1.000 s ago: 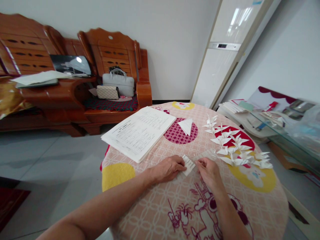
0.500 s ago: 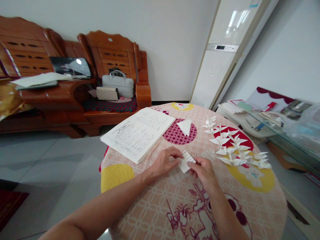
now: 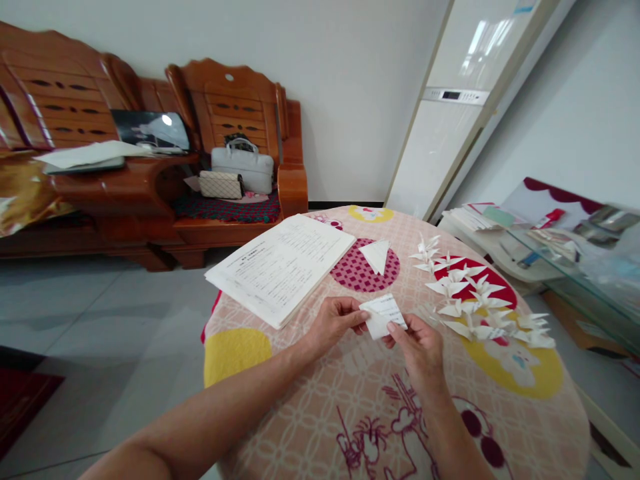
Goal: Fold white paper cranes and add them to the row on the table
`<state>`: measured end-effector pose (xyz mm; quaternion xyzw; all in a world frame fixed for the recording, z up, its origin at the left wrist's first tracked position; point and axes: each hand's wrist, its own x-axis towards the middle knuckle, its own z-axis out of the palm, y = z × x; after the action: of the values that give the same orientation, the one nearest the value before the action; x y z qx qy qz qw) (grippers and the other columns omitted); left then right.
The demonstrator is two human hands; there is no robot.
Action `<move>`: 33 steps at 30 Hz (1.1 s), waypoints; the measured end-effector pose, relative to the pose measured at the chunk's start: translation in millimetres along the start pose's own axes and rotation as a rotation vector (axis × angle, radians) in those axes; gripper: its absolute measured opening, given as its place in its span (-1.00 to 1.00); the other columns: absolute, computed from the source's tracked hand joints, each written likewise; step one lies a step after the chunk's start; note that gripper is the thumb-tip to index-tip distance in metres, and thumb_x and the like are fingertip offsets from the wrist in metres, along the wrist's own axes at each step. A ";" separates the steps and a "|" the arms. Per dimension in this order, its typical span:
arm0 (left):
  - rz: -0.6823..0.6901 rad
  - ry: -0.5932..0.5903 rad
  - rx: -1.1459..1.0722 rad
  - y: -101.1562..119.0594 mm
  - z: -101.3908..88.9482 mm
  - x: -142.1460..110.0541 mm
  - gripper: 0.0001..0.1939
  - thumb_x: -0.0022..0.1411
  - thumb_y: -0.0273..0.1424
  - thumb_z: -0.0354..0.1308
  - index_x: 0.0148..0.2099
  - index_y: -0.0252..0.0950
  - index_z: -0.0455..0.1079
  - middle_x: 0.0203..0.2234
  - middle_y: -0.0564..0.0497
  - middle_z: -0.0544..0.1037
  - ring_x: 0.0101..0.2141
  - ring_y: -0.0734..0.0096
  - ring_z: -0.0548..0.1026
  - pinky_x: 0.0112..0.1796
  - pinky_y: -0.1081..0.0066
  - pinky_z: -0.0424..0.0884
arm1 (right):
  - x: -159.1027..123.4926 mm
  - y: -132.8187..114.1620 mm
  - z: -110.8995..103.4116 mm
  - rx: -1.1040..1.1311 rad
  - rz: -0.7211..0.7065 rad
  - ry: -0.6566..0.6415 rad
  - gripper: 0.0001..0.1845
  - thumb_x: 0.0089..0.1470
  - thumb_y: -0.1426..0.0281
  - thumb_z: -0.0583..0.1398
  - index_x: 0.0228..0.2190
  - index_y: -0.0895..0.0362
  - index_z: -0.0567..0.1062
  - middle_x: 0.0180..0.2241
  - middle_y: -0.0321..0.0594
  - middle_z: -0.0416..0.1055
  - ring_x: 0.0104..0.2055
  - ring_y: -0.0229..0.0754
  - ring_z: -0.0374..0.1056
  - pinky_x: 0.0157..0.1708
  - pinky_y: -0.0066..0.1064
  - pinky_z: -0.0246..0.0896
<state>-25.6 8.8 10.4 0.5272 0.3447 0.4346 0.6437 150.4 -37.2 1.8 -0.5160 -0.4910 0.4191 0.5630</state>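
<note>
A small folded paper square with printed lines is held between both hands above the table. My left hand pinches its left corner between thumb and fingers. On the lower right edge, my right hand grips it with the thumb on top and fingers beneath. Beyond the hands lies a folded paper triangle on a purple checked circle of the cloth. Several white paper cranes stand grouped to the right of my right hand.
A thick stack of printed sheets lies at the table's left. The round table has a pink patterned tablecloth. Beyond it are a wooden chair with bags, a tall air conditioner, and a glass shelf on the right.
The paper square has turned and now faces up more broadly, slightly further right. Both hands have shifted right a little with it. The view has turned slightly.
</note>
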 end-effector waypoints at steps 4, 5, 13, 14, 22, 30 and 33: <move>0.017 0.009 0.022 1.0 -1.2 -0.3 -0.63 0.04 -0.17 0.31 -0.49 -0.41 0.41 -0.64 0.02 0.48 -0.62 0.56 0.38 -0.54 0.55 0.27 | -1.6 -0.7 1.1 -0.038 0.000 -0.074 -0.77 0.00 0.25 0.27 -0.36 0.17 0.57 -0.51 -0.27 0.51 -0.52 -0.26 0.34 -0.51 -0.47 0.28; 0.019 0.000 0.026 0.5 -1.3 -0.4 -0.63 0.03 -0.17 0.31 -0.49 -0.41 0.41 -0.64 0.02 0.47 -0.62 0.56 0.37 -0.55 0.56 0.27 | -2.0 -0.7 1.2 -0.051 0.000 -0.092 -0.76 0.01 0.25 0.26 -0.34 0.17 0.58 -0.50 -0.26 0.52 -0.52 -0.25 0.35 -0.50 -0.46 0.29; 0.041 0.001 0.017 1.4 0.1 -3.7 -0.63 0.01 -0.16 0.33 -0.42 -0.43 0.46 -0.64 0.03 0.45 -0.62 0.57 0.35 -0.55 0.55 0.27 | -3.2 2.6 -2.5 -0.131 0.015 -0.108 -0.72 0.03 0.23 0.25 -0.34 0.19 0.61 -0.57 -0.24 0.52 -0.56 -0.19 0.38 -0.53 -0.42 0.30; 0.043 0.002 0.013 2.2 0.1 -4.0 -0.63 0.01 -0.17 0.33 -0.42 -0.43 0.46 -0.64 0.03 0.45 -0.62 0.57 0.36 -0.55 0.55 0.27 | -3.0 3.0 -3.0 -0.129 0.013 -0.110 -0.73 0.03 0.23 0.25 -0.35 0.19 0.61 -0.58 -0.24 0.51 -0.56 -0.20 0.38 -0.53 -0.42 0.30; 0.058 0.004 0.002 3.5 -0.7 -5.0 -0.63 0.02 -0.17 0.33 -0.39 -0.45 0.48 -0.63 0.02 0.47 -0.61 0.57 0.36 -0.54 0.54 0.28 | -3.6 1.9 -3.0 -0.171 -0.012 -0.089 -0.75 0.02 0.24 0.26 -0.39 0.18 0.61 -0.59 -0.27 0.50 -0.56 -0.21 0.38 -0.53 -0.46 0.30; 0.048 0.021 0.031 4.5 0.3 -6.7 -0.64 0.06 -0.18 0.31 -0.39 -0.45 0.48 -0.62 -0.01 0.48 -0.60 0.55 0.37 -0.53 0.54 0.29 | -5.7 -1.0 -2.1 -0.252 -0.048 -0.075 -0.70 0.03 0.20 0.24 -0.34 0.18 0.62 -0.54 -0.24 0.52 -0.52 -0.17 0.40 -0.50 -0.43 0.32; 0.053 0.019 0.040 6.3 0.5 -7.1 -0.65 0.07 -0.19 0.30 -0.41 -0.45 0.47 -0.62 -0.01 0.48 -0.59 0.54 0.38 -0.52 0.53 0.30 | -6.3 -2.5 -1.4 -0.241 -0.041 -0.088 -0.71 0.04 0.21 0.24 -0.32 0.17 0.61 -0.53 -0.25 0.52 -0.52 -0.17 0.40 -0.49 -0.44 0.32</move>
<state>-29.1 2.5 16.5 0.5450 0.3451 0.4495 0.6179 150.6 -43.9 3.5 -0.5511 -0.5723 0.3677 0.4833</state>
